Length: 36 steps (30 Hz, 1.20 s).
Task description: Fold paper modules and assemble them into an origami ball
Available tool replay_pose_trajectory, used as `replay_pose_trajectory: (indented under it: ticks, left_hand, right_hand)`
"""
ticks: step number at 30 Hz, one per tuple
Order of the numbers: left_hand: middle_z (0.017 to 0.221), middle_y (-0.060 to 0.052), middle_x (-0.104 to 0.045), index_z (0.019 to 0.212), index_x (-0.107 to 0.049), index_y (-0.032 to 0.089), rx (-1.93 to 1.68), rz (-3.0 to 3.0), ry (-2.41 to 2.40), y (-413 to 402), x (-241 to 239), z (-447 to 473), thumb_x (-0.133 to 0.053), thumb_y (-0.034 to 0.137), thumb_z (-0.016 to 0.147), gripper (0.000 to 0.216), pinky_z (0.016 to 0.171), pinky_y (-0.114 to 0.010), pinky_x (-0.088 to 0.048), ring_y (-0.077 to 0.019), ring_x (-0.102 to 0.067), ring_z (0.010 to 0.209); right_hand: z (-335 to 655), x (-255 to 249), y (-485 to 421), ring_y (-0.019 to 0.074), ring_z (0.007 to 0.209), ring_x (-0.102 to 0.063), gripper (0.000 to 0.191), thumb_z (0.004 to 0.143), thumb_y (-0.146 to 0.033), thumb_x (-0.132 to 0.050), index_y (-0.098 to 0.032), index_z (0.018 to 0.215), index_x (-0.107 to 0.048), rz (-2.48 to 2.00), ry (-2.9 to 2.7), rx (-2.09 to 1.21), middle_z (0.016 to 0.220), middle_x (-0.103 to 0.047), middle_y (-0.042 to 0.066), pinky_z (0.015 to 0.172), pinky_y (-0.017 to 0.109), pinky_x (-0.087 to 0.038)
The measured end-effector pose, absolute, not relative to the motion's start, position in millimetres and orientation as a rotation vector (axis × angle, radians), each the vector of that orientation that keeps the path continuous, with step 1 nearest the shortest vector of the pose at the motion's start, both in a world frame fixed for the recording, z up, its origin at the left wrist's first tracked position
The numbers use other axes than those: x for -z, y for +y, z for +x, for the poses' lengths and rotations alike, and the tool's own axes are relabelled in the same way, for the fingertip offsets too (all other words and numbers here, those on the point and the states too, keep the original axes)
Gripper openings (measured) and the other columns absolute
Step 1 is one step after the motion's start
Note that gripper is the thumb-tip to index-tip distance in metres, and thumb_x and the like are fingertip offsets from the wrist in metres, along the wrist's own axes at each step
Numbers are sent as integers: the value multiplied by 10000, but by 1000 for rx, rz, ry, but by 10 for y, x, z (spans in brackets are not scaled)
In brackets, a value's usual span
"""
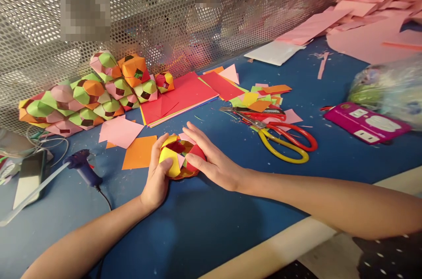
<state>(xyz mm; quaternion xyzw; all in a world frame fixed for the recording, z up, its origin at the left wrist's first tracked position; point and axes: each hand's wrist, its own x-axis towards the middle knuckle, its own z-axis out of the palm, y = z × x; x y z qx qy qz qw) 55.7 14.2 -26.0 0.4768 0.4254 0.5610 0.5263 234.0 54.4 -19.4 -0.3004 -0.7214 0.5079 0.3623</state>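
Note:
Between my two hands, just above or on the blue table, is a folded paper ball (170, 162) of yellow, red and pink pieces with openings in its sides. My left hand (157, 178) is wrapped round its left side, the thumb pressing on the yellow part. On the right side, my right hand (214, 162) grips the red part, with its thumb in front and fingers over the top. An orange paper square (140, 152) lies just left of the ball. Parts of the ball are hidden behind my fingers.
Finished paper balls (87, 94) are piled at the back left. A glue gun (86, 169) and a phone (30, 178) lie at left. Right of centre are scissors (283, 138) beside paper scraps (255, 99). Red sheets (181, 94) lie behind; a purple packet (365, 123) is far right.

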Motion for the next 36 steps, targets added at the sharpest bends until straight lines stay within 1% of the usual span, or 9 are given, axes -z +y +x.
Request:
replay_pose_trajectory:
  ticks: [6,10,16,20,26,32,36]
  left_hand:
    - [1420,-39,-510,1365,-435,325,-1340,1189,1052,148,279,539,-538,339,867,509,1156,-504,-281,-286,-459,1326]
    - [1444,-34,-483,1364,-438,332,-1322,1239,1062,156,284,529,-547,352,867,509,1155,-498,-283,-287,-433,1347]
    - [1441,-30,-487,1365,-445,337,-1315,1324,1089,170,279,508,-560,356,857,521,1136,-494,-317,-295,-434,1342]
    - [1438,-27,-486,1378,-426,343,-1297,1390,1119,178,287,494,-567,378,852,547,1115,-482,-343,-294,-451,1324]
    - [1400,-31,-507,1389,-398,364,-1262,1353,1167,165,277,483,-594,398,855,570,1041,-449,-414,-286,-512,1259]
    - [1377,-41,-522,1373,-415,351,-1270,1320,1208,162,241,498,-667,347,808,619,1018,-436,-429,-283,-526,1232]
    - [1378,-50,-525,1359,-441,332,-1279,1326,1193,163,228,500,-676,341,795,611,1012,-443,-433,-285,-533,1219]
  right_hand:
    - [2337,181,552,238,1461,-250,588,967,-538,-400,-369,1507,-242,-769,-1817,-1348,1637,-13,-8,1194,474,-249]
    - [2336,184,552,225,1455,-269,580,975,-532,-384,-371,1510,-231,-749,-1797,-1375,1637,-3,-17,1198,439,-254]
    - [2316,196,547,236,1473,-211,573,972,-545,-379,-379,1505,-250,-778,-1795,-1346,1633,-72,-27,1207,478,-215]
    - [2296,195,545,232,1480,-184,580,972,-554,-368,-368,1508,-245,-795,-1793,-1338,1633,-62,-35,1216,483,-182]
    - [2294,188,545,230,1479,-188,601,966,-569,-366,-350,1512,-242,-800,-1790,-1345,1632,-71,-25,1214,469,-199]
    - [2297,187,562,232,1479,-191,598,965,-568,-370,-341,1507,-263,-799,-1814,-1336,1631,-82,-25,1219,465,-186]
    - [2303,185,563,238,1476,-199,582,969,-559,-368,-358,1505,-263,-786,-1814,-1335,1630,-94,-25,1213,474,-198]
